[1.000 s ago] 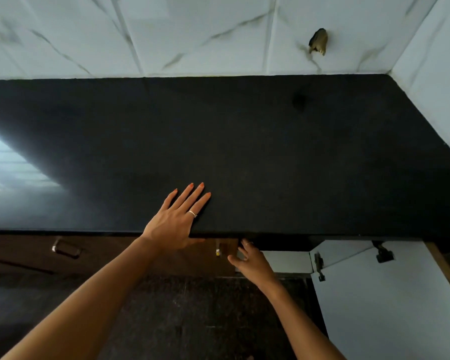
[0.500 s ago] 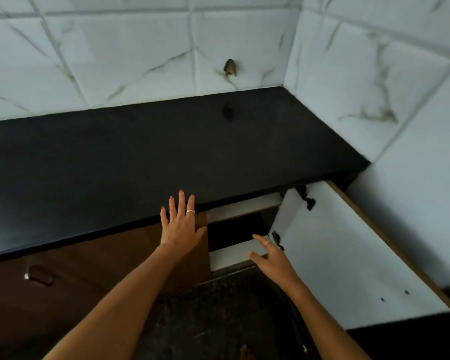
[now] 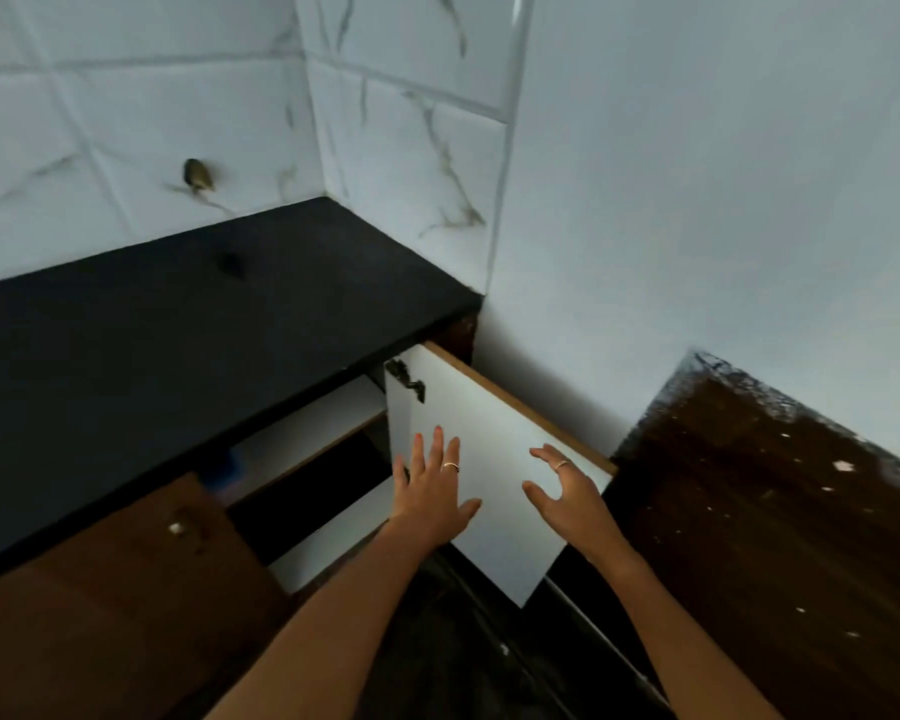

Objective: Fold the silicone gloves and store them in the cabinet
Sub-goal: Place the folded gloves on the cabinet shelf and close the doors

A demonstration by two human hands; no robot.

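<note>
The cabinet under the black counter stands open, its white-lined door (image 3: 494, 439) swung out to the right. Inside, a white shelf (image 3: 313, 433) shows, with a small blue thing (image 3: 223, 471) at its left end that is too blurred to name. My left hand (image 3: 430, 493) is open with straight fingers in front of the door's inner face. My right hand (image 3: 567, 493) is open too, fingers loosely bent, near the door's outer edge. Both hands hold nothing. No gloves are clearly visible.
The black counter (image 3: 178, 330) runs along a white marble-tiled wall with a small brass fitting (image 3: 197, 175). A brown cabinet door (image 3: 100, 605) with a handle is shut at lower left. A white wall stands at right, above the dark floor (image 3: 775, 511).
The view has swung right and down. My left hand left the counter's edge and both hands moved to the open cabinet door.
</note>
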